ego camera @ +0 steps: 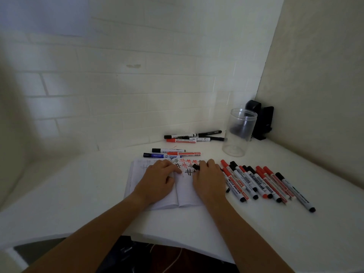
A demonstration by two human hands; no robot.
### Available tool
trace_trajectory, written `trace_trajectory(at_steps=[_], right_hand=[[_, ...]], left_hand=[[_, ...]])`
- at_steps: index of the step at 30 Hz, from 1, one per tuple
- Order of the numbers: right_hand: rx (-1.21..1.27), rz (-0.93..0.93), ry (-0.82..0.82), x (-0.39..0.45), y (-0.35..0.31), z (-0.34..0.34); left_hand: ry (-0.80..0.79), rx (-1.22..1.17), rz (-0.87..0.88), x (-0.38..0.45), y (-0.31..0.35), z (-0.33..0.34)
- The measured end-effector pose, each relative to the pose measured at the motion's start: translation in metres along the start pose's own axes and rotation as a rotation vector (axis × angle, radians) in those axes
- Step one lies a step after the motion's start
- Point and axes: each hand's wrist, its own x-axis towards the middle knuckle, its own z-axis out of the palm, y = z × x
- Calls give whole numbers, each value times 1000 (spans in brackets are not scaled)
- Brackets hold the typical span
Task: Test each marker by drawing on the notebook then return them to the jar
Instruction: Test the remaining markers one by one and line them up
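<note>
Left hand (159, 177) is lying flat on the open notebook (137, 180), fingers spread loose, pinning the pages near the centre fold. Right hand (209, 179) is curled round a black marker (196, 166), only the dark end pokes out above the fingers, so I can't tell whether that's cap or tip. It sits right by the black and red hash marks (186, 164) scribbled along the top of the right page; the hand covers part of them. The left page has faint pencil-ish lines I can't really make out.

Just right of the notebook there's a messy row of red and black markers (262, 182) lying on the white table (256, 233), some overlapping. Behind the notebook are three more markers (169, 152), black, red and blue, and further back near the wall another small bunch (194, 136).

The clear jar (239, 133) stands upright at the back right, apart from all of them, nothing in it as far as I can see. Some dark object (262, 119) in the corner behind it, partly hidden by the jar, no clue what it is.
</note>
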Motion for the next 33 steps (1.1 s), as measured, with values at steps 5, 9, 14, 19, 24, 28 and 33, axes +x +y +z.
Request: trace_trajectory(at_steps=[5,9,14,19,24,28,33], right_hand=[[-77,151,58,1,14,-8],[99,4,174,7,17,-7],[232,-275,130,11,6,3],[239,-256,48,17,6,15],[209,-253,41,17,6,20],[195,-251,53,18,5,21],[181,-248,61,19,7,25]], left_hand=[[-28,68,35,-2,1,0],[-35,66,23,1,2,0],[-49,22,-26,8,4,-3],[118,-47,-184,26,0,-3],[201,226,-303,43,-19,-12],[99,439,-297,50,-42,-19],[58,491,-266,54,-57,-19]])
